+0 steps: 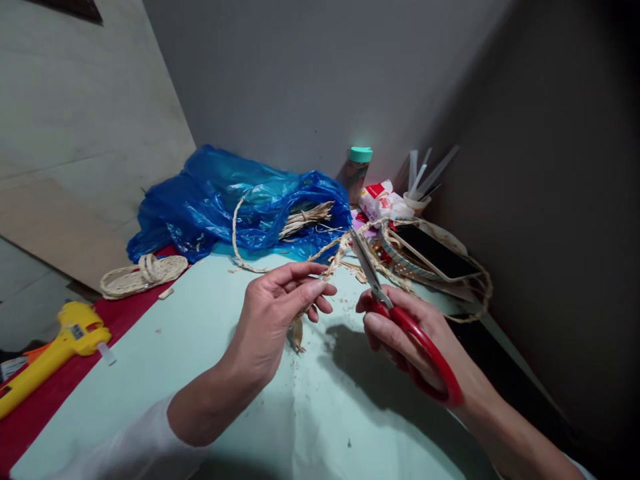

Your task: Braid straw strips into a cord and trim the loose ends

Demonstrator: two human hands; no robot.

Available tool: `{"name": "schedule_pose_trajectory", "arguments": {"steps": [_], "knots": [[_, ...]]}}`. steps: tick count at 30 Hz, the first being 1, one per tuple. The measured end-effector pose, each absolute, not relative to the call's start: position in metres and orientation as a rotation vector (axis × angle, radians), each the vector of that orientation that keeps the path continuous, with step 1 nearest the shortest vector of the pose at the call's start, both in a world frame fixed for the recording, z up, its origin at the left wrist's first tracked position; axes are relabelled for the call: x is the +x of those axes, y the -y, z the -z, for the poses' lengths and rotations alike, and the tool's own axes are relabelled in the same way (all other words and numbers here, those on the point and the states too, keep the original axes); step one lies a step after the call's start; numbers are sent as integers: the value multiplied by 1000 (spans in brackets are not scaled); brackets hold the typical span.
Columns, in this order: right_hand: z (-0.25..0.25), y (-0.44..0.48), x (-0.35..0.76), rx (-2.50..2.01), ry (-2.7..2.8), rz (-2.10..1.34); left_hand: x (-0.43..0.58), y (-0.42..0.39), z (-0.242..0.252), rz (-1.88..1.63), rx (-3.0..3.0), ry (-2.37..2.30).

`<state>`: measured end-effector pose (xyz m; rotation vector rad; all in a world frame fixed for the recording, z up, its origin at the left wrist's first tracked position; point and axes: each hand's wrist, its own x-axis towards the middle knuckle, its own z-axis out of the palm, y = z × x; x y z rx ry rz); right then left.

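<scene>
Between the thumb and fingers of my left hand (280,310) is pinched a pale braided straw cord (342,248). Its dry, leafy end (297,335) hangs below the fingers. The rest of the cord trails back and right across the table in loose loops. My right hand (407,327) is closed on red-handled scissors (425,347). Their metal blades point up and left, close beside the braid, and look nearly closed. Whether the blades touch the cord I cannot tell.
A blue plastic bag (215,200) with dry straw (307,220) lies at the back. A small woven slipper (145,275) and yellow glue gun (75,337) lie left. Back right are a phone (435,252), a green-lidded jar (357,175) and a cup of glue sticks (417,202).
</scene>
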<state>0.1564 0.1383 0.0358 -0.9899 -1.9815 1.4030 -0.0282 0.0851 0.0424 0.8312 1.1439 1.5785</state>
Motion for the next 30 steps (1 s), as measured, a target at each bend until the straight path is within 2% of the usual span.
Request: {"name": "schedule_pose_trajectory", "arguments": {"steps": [5, 11, 14, 30], "knots": [[-32, -136, 158, -967, 1969, -1547, -28, -84, -43, -1601, 888, -1205], [-33, -124, 158, -880, 1773, -2109, -29, -87, -41, -1583, 897, -1272], [-38, -117, 154, -869, 1717, -2262, -30, -89, -37, -1591, 925, -1297], [-32, -113, 149, -988, 1779, -2201, -29, -88, -35, -1634, 1059, -1535]]}}
